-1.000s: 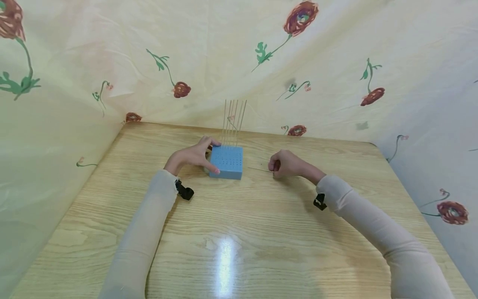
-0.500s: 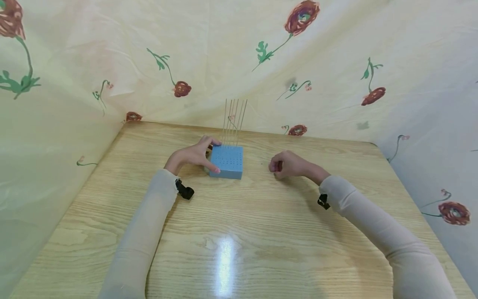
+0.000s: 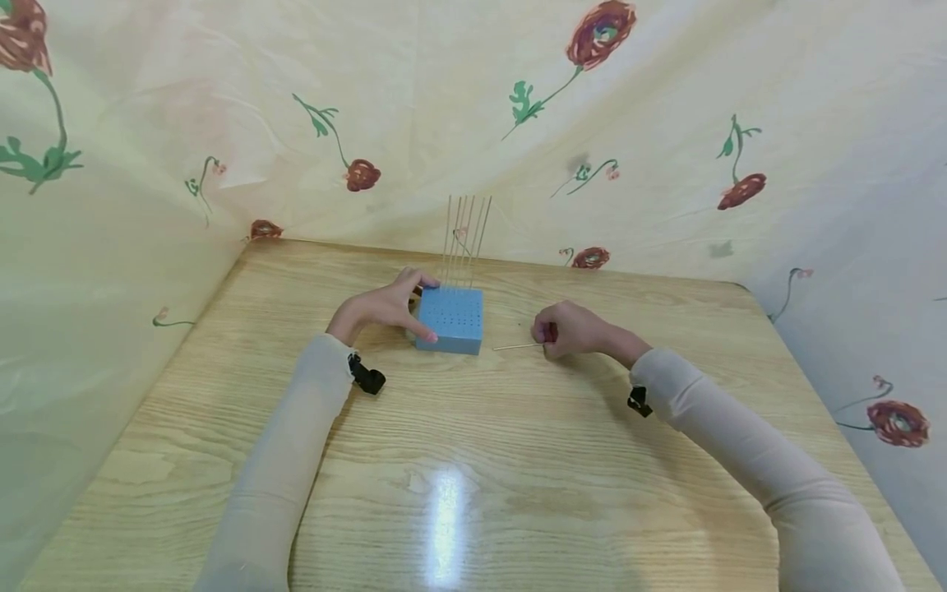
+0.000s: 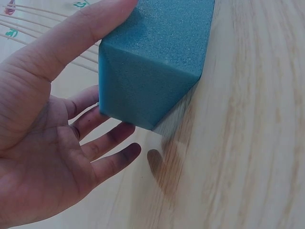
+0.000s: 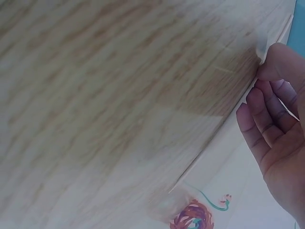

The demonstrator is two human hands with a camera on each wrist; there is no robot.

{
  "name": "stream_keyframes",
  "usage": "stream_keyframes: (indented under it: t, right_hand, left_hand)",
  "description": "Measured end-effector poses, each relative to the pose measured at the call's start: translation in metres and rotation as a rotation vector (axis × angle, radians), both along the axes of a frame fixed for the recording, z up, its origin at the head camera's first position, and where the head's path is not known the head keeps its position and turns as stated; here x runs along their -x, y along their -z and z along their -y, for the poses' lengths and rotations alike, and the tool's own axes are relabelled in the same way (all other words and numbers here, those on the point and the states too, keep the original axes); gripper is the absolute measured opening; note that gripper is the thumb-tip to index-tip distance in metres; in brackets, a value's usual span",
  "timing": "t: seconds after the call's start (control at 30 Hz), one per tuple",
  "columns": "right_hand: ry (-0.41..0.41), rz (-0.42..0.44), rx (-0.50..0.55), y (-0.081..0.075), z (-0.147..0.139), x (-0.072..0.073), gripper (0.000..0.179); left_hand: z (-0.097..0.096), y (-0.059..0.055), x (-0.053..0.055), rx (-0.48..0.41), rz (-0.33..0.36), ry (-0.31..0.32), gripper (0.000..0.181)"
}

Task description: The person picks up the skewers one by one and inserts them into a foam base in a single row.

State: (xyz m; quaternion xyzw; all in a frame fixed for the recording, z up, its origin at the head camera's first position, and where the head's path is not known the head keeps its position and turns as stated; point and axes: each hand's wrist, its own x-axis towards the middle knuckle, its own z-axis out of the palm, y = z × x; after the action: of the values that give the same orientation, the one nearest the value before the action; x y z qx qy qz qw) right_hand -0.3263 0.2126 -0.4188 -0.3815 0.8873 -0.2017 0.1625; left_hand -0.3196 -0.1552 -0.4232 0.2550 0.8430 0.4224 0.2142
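A blue block with rows of small holes in its top sits on the wooden table. Several thin wooden sticks stand upright along its far edge, leaning slightly. My left hand holds the block from the left, thumb at the near side and index finger at the far corner. In the left wrist view, the other fingers spread loosely beside the block's end. To the right, my right hand pinches one thin stick between thumb and fingertips. Its free end points left, close to the block's near right corner.
A pale sheet printed with flowers hangs behind the table and along both sides. Black wrist straps sit at the sleeve cuffs. Light glares off the table's near middle.
The free end of the stick in my right hand has swung toward the near side and now tips slightly downward. My left hand and the block have stayed put.
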Motion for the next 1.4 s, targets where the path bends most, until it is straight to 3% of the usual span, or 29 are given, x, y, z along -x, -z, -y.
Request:
stream_keyframes:
  t: [0.73, 1.17, 1.4]
  right_hand:
    - [0.009, -0.057, -0.1, -0.003, 0.005, 0.0, 0.018]
    - [0.087, -0.102, 0.092, -0.01, 0.007, -0.003, 0.011]
    - [0.146, -0.034, 0.263, -0.025, 0.011, -0.006, 0.007]
  left_hand:
    - [0.0, 0.0, 0.002, 0.008, -0.007, 0.005, 0.092]
    - [0.0, 0.0, 0.001, 0.005, -0.005, 0.007, 0.091]
    - [0.0, -0.001, 0.001, 0.004, -0.001, 0.007, 0.091]
